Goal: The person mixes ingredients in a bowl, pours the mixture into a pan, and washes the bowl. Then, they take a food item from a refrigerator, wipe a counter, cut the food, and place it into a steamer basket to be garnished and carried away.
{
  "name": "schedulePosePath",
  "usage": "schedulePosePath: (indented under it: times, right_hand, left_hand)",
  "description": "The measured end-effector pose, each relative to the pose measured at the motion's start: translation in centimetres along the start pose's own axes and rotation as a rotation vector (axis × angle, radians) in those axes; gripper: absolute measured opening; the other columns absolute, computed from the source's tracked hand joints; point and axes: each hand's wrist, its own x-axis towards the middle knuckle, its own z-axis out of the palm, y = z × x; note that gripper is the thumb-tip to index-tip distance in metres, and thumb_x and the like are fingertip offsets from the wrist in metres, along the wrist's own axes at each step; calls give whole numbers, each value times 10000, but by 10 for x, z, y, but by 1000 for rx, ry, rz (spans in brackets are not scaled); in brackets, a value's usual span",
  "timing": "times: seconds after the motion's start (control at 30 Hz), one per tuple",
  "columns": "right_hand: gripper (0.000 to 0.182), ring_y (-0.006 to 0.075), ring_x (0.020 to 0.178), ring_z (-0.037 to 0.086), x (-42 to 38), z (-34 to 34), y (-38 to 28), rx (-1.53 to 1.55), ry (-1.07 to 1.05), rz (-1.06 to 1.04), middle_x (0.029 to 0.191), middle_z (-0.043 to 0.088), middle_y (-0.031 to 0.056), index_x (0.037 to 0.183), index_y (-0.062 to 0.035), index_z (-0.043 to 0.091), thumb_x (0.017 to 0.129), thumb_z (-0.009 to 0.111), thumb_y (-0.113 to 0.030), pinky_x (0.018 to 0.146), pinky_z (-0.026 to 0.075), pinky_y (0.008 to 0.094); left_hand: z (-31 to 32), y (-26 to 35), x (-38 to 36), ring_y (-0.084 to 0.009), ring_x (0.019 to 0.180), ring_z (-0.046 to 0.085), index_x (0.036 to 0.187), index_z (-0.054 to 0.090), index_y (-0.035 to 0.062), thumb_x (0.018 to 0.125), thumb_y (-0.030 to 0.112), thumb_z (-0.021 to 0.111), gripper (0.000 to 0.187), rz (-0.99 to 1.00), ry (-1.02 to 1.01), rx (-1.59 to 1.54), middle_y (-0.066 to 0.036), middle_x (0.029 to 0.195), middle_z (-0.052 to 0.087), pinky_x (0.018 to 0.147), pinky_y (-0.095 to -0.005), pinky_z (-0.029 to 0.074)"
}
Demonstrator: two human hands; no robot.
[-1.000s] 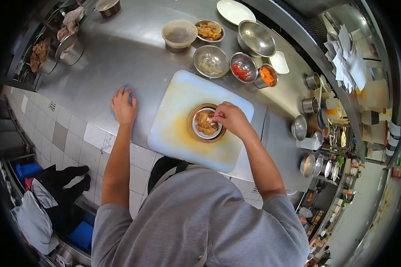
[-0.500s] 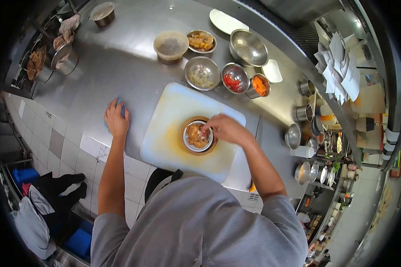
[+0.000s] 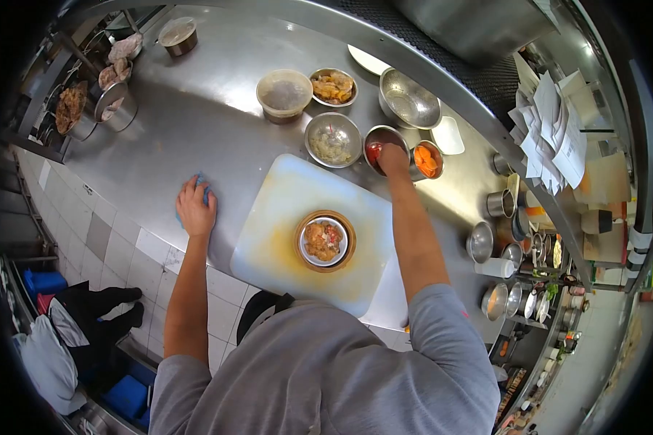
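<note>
My left hand [image 3: 196, 209] rests on a blue cloth [image 3: 204, 190] on the steel counter, fingers closed over it. My right hand [image 3: 393, 158] reaches into a metal bowl of red pieces [image 3: 374, 150]; its fingertips are hidden in the bowl. On the white cutting board [image 3: 370, 225], a white bowl of food with red bits on top [image 3: 322, 241] stands inside a round wooden steamer [image 3: 298, 250]. Beside the red pieces are a metal bowl of pale shreds [image 3: 332, 148] and a metal container of orange slices [image 3: 426, 161].
Behind stand a lidded tub [image 3: 284, 94], a bowl of yellowish pieces [image 3: 333, 87] and a large metal bowl [image 3: 409, 98]. Metal pots of meat [image 3: 116, 109] are at the upper left. A shelf edge [image 3: 479, 109] crosses above the counter. Another person's legs [image 3: 105, 312] show at lower left.
My right hand has left the white bowl and moved up and right into the bowl of red pieces. My left hand stays on the cloth. The view has shifted slightly.
</note>
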Motion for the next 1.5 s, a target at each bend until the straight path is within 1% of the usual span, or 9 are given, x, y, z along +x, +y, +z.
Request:
schedulePosePath:
  times: [0.23, 0.43, 0.53, 0.73, 0.83, 1.13, 1.33, 1.43, 1.5]
  right_hand:
    - [249, 324, 836, 660, -16, -53, 27, 481, -62, -45, 866, 690, 167, 872, -48, 698, 789, 653, -278, 747, 519, 399]
    - [246, 334, 817, 661, -15, -14, 47, 234, 2, -190, 849, 689, 163, 870, -29, 692, 796, 656, -260, 741, 516, 411]
    - [232, 329, 910, 659, -7, 0, 33, -78, -2, -173, 887, 690, 176, 890, -26, 696, 809, 635, -235, 787, 520, 428]
    - [233, 342, 934, 670, -26, -29, 1, -94, -106, -33, 1005, 672, 218, 910, -22, 699, 865, 509, -150, 812, 541, 438]
    - [224, 322, 951, 654, 3, -6, 28, -76, -124, -84, 927, 685, 183, 896, -45, 700, 823, 624, -243, 814, 522, 416]
    - [219, 275, 806, 665, -31, -29, 40, 362, 27, -124, 850, 700, 124, 942, -50, 698, 824, 651, -229, 738, 511, 366]
    - [255, 139, 760, 619, -86, -91, 19, 818, -127, -2, 795, 685, 80, 957, 36, 681, 838, 685, -189, 719, 485, 271]
    - [183, 145, 795, 634, -141, -98, -9, 1028, -244, -202, 878, 700, 88, 953, 16, 690, 861, 652, -137, 741, 489, 282]
    - [140, 189, 852, 651, -185, -115, -40, 889, -326, -278, 922, 695, 108, 942, -10, 695, 879, 618, -109, 770, 493, 305]
  left_hand:
    - [1, 0, -2, -304, 1202, 483, 1013, 643, 125, 785, 170, 630, 232, 4, 15, -33, -69, 1269, 561, 1029, -451, 322]
    - [-2, 2, -1, -306, 1205, 480, 1019, 643, 125, 792, 179, 628, 234, 18, 15, -31, -68, 1275, 559, 1029, -455, 320]
    - [-3, 2, -1, -304, 1206, 480, 1022, 641, 126, 794, 183, 622, 236, 6, 4, -25, -65, 1276, 557, 1028, -458, 322]
    - [4, -5, -4, -303, 1209, 479, 1020, 641, 129, 792, 186, 620, 237, 16, 23, -27, -65, 1272, 560, 1028, -456, 327]
    - [2, -4, -4, -305, 1210, 477, 1017, 642, 126, 790, 184, 621, 236, 15, 29, -43, -69, 1271, 560, 1031, -453, 325]
    - [-1, -2, -3, -309, 1211, 476, 1016, 642, 124, 793, 185, 620, 233, 11, 22, -38, -74, 1272, 559, 1037, -454, 320]
    - [10, -11, -6, -309, 1206, 482, 1020, 647, 131, 799, 198, 620, 232, 16, 28, -42, -74, 1268, 567, 1033, -450, 324]
    - [-2, -3, -4, -309, 1206, 482, 1031, 651, 134, 801, 205, 622, 243, 39, 15, -43, -76, 1274, 566, 1031, -448, 325]
    - [-1, -6, -7, -308, 1206, 483, 1040, 652, 133, 804, 211, 622, 250, 50, 21, -44, -77, 1278, 565, 1030, -446, 324]
